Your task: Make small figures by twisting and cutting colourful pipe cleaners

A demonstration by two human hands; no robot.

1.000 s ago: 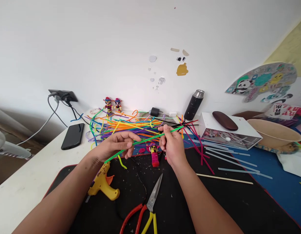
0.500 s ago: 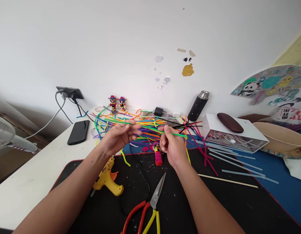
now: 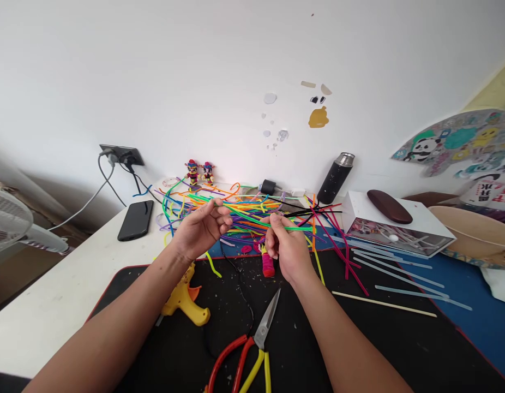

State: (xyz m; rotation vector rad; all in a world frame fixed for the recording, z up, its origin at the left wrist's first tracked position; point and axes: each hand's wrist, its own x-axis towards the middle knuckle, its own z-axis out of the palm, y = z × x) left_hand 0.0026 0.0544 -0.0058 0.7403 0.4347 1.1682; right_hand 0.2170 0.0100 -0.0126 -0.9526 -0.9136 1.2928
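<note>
Between my hands stretches a green pipe cleaner (image 3: 248, 218), its right end doubled back and poking out past my right hand. My left hand (image 3: 201, 229) pinches the left part between thumb and forefinger, the other fingers loosely curled. My right hand (image 3: 289, 248) grips the same green stem between thumb and bent fingers. Just behind lies a heap of colourful pipe cleaners (image 3: 252, 206). A small pink, yellow and black pipe-cleaner figure (image 3: 268, 266) is next to my right hand. Below are open scissors (image 3: 263, 330) with red and yellow handles. A yellow glue gun (image 3: 187, 305) is partly hidden by my left forearm.
Two small figures (image 3: 192, 172) stand by the wall, near a phone (image 3: 135, 220). Further right are a black flask (image 3: 335, 179), a white drawer box (image 3: 424, 218) with a dark case (image 3: 389, 206), clear glue sticks (image 3: 400, 270), a wooden stick (image 3: 383, 303) and a basin (image 3: 473, 229).
My left hand has shifted slightly along the green pipe cleaner, its fingers more curled. My right hand keeps its grip. The whole view has moved a little.
</note>
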